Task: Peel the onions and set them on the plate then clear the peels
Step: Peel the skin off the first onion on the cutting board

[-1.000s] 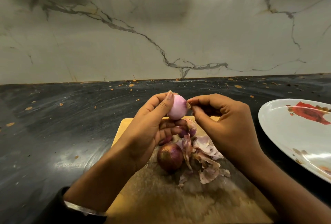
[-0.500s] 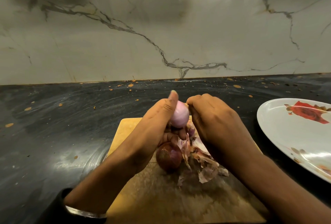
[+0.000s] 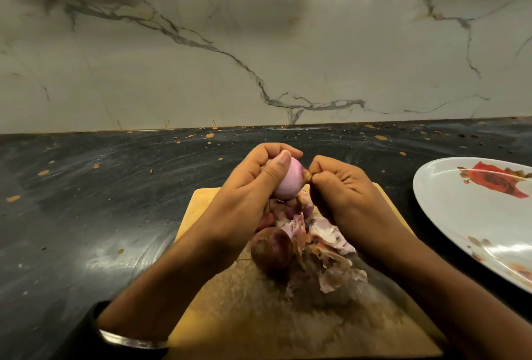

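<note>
- Gripping a nearly bare pink onion (image 3: 289, 182) in the left hand (image 3: 244, 204), thumb and fingers curling round it, raised above the wooden cutting board (image 3: 207, 201).
- Pinching a small brown nub of skin (image 3: 308, 176) at the onion's right end with the right hand (image 3: 342, 198) — fingers closed tight on that scrap, touching the bulb.
- Shifting since a second ago: turning the onion slightly in the left hand, tightening the right hand into a fist-like pinch, raising both a touch.
- Meaning, by this reading, nearing the end of this onion's peeling — only the root-end scrap appearing to cling on.
- Lying just below the left hand: a second onion (image 3: 272, 250), dark skin on, not yet peeled.
- Piling up under the right hand: loose pale peels (image 3: 331, 247), touching the unpeeled onion, waiting to be cleared.
- Sitting well off to the right of the right hand: the white rose-printed plate (image 3: 449, 215), holding no onion in the visible part.
- Resting under everything, the dark speckled countertop (image 3: 86, 201).
</note>
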### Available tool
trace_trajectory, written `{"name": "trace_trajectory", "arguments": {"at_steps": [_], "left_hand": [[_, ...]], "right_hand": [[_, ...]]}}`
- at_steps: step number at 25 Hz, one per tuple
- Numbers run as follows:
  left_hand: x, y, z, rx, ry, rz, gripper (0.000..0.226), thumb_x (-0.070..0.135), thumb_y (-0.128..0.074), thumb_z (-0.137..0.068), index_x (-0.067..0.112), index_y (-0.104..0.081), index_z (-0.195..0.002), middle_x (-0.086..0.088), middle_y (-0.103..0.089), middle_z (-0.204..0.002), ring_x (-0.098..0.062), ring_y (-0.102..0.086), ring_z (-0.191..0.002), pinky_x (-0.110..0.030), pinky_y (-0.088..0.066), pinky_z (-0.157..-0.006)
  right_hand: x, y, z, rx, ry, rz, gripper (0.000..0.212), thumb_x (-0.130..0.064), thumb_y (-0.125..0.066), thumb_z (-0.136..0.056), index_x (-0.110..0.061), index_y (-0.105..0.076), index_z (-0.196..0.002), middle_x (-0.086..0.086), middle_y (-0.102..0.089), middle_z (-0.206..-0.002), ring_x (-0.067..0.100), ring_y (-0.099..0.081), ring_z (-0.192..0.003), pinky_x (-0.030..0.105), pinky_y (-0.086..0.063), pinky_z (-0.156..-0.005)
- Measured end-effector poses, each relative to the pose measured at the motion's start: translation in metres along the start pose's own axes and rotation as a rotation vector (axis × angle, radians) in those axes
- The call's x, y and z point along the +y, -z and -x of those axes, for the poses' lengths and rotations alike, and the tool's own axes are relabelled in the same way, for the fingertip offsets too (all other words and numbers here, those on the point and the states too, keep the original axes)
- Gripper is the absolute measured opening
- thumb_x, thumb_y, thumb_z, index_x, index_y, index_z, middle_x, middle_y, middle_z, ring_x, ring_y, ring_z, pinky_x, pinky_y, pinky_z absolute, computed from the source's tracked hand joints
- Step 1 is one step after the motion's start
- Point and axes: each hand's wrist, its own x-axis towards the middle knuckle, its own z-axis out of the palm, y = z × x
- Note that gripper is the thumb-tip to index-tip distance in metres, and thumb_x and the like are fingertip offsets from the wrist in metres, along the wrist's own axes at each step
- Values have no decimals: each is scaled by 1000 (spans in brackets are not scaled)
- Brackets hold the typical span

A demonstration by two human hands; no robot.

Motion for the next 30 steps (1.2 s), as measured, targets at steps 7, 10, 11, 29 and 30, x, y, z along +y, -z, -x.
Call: {"name": "trace_trajectory", "arguments": {"at_steps": [7, 10, 11, 29, 30], "left_hand": [[-2, 2, -3, -18, 43, 133, 38, 40, -41, -90, 14, -62, -110, -7, -66, -84, -23, -55, -67, -30, -44, -54], [-2, 3, -2, -29, 36, 140, 38, 40, -40, -90, 14, -61, -110, -6, -66, -83, -21, -53, -64, -28, -39, -51], [-2, 3, -2, -34, 32, 141, 38, 40, -40, -91, 14, -61, -110, -6, -65, -83, -21, -53, -63, -27, -39, -49], [1, -2, -3, 16, 198, 449, 34, 39, -44, -88, 13, -61, -101, -11, -57, -78, -16, -44, -46, -27, -22, -47], [1, -2, -3, 12, 215, 481, 34, 39, -43, -89, 13, -60, -103, -10, -57, -77, -15, -44, -46, -25, -24, -43]], "right_hand": [[-2, -4, -1, -47, -271, -427, 36, -4, -33, -98, -16, -42, -66, -4, -35, -48, 7, -29, -41, 20, -22, -40], [-4, -4, -3, -79, -378, -589, 41, -2, -30, -94, -20, -41, -58, -2, -27, -49, 10, -17, -43, 26, -9, -43], [-5, -3, -2, -100, -391, -647, 42, -4, -31, -92, -20, -42, -56, -2, -26, -49, 9, -15, -43, 26, -6, -45], [-2, -2, 6, -297, -257, -942, 14, -22, -53, -73, -21, -46, -61, -7, -32, -48, 9, -16, -40, 22, -12, -40], [-3, -2, 7, -304, -250, -962, 14, -23, -53, -73, -21, -46, -61, -7, -32, -48, 10, -15, -41, 22, -13, -41]]}}
